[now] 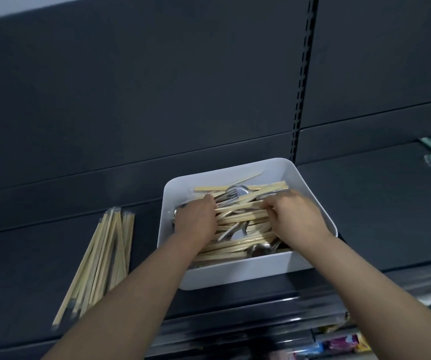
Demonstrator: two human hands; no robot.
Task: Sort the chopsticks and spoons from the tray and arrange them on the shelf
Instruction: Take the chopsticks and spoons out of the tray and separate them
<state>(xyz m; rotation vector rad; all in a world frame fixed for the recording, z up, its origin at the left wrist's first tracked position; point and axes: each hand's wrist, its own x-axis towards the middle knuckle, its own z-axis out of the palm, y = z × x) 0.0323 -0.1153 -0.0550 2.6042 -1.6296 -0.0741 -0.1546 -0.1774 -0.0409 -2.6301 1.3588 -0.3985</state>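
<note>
White rectangular plastic tray [237, 278] holds pale wooden chopsticks [237, 216] and steel spoons [259, 249]; left hand [196, 222] and right hand [297, 216] each grip chopsticks inside it. Separate chopstick pile [102, 255] lies left of tray.

Left hand [196, 222], right hand [297, 216] amid chopsticks [237, 220] in tray [235, 278]

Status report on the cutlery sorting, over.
Left hand and right hand both gripping chopsticks in the tray. Spoons tangled among them. Sorted chopstick pile on shelf, left of tray.
</note>
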